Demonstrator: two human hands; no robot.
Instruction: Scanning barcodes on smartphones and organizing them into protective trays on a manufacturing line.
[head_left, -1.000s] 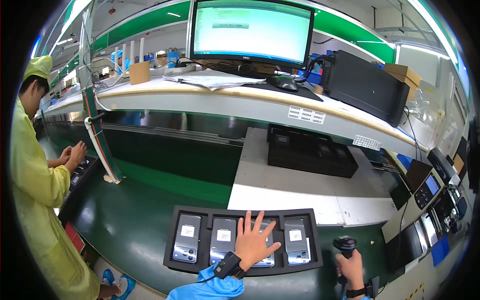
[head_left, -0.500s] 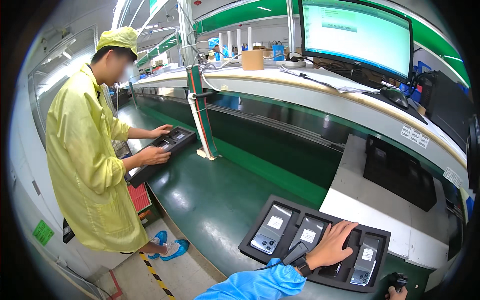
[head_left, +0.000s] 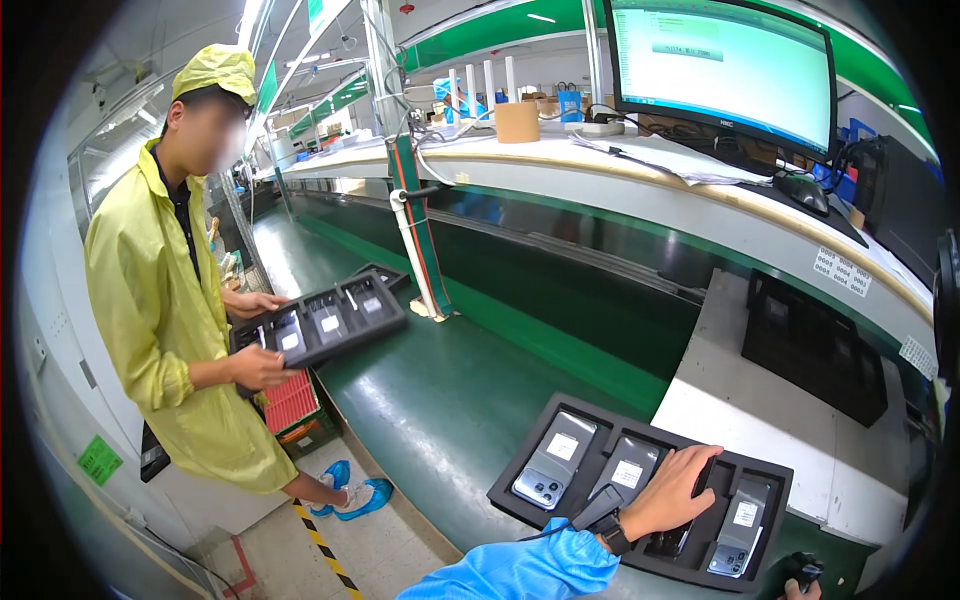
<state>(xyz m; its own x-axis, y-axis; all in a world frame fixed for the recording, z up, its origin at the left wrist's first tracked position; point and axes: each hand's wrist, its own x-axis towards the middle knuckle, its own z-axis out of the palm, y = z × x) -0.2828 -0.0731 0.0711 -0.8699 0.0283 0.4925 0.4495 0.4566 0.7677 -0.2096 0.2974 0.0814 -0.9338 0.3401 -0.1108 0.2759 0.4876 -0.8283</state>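
In front of me lies a black foam tray (head_left: 519, 471) with smartphones in its compartments. A silver-grey phone (head_left: 557, 455), back up with a white label, fills the left slot, and similar ones lie in the second and rightmost slots. My left hand (head_left: 668, 497), in a blue sleeve with a black wristband, reaches over the third slot. Its fingers and thumb curl around a dark smartphone (head_left: 672, 540), mostly hidden below the palm. At the lower right edge, my right hand (head_left: 801, 590) is wrapped around a black handheld scanner (head_left: 804, 568), only partly in view.
A co-worker in yellow (head_left: 170, 290) at the left holds another black phone tray (head_left: 335, 335). More black trays (head_left: 810, 350) sit on the white surface at right. A monitor (head_left: 722, 75) and mouse (head_left: 801, 194) stand on the shelf above the green bench (head_left: 420, 390).
The co-worker has turned toward me and now holds a filled tray nearer, with another tray left on the bench behind it. My hands stay nearly in place; the view has shifted slightly.
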